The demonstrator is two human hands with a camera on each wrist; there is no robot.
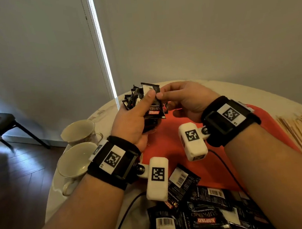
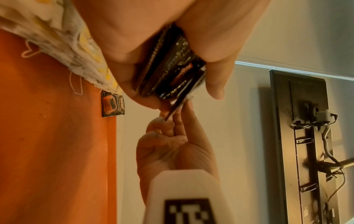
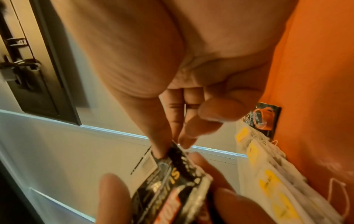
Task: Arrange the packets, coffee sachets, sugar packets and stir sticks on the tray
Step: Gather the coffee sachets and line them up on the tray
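- While a fanned stack of coffee sachets [image 1: 146, 103] is clamped upright in the left hand [image 1: 132, 123], thumb across the front and fingers behind, its top sachet is pinched at the upper edge by the thumb and forefinger of the right hand [image 1: 185, 99].
- The stack appears to be held raised above the tray [image 1: 169, 145] so that single sachets can be peeled off by the right hand and laid down one at a time; this is judged from the grip, not seen.
- One sachet [image 2: 113, 105] is seen in the wrist views already lying on the orange tray surface beyond the hands, beside a row of white packets with yellow tags [image 3: 268, 178] and loose strings.
- A loose heap of black sachets [image 1: 200, 217] lies on the worktop [image 1: 235, 89] below the wrists, near the person, partly overlapping the tray's near edge; most of the arranging looks not yet done.
- Wooden stir sticks [image 1: 300, 135] are spread to the right of the right wrist, off the tray.
- Two teacups [image 1: 77, 156] stand to the left of the left wrist; no contact with them is seen.
- The cables [image 1: 228, 169] trailing from the wrist cameras cross the tray and the heap and could snag sachets.
- No sugar packets can be told apart with certainty.
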